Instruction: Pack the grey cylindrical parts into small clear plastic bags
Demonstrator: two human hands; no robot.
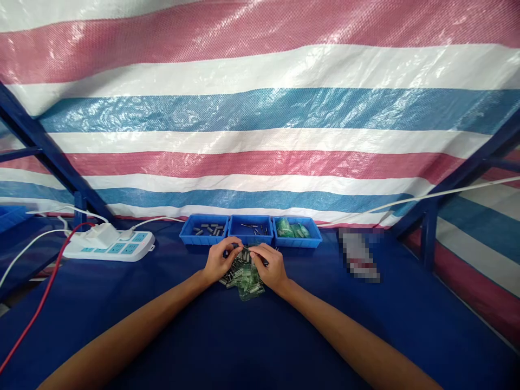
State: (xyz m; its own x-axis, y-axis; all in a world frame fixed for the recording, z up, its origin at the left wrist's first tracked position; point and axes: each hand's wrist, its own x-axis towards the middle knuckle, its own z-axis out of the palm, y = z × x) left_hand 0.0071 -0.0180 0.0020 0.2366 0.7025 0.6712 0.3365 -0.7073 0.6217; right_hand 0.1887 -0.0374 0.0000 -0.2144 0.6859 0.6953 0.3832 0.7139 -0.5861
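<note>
My left hand [221,260] and my right hand [270,265] meet over a pile of small metal cylinders and clear greenish plastic bags [248,281] on the blue table. Thumb and fingers of each hand are pinched together, the fingertips almost touching. Whatever sits between them is too small to make out. Just behind stand three blue bins in a row. The left bin [195,240] has several grey cylinders in it, the middle bin [239,238] thin metal pieces, and the right bin [304,243] green-tinted plastic bags.
A white power strip [140,250] with plugs and cables lies at the left, a red cable [51,284] running past it. A pixelated object [359,257] rests at the right. Blue metal bars [428,238] and a striped tarp [260,114] enclose the table.
</note>
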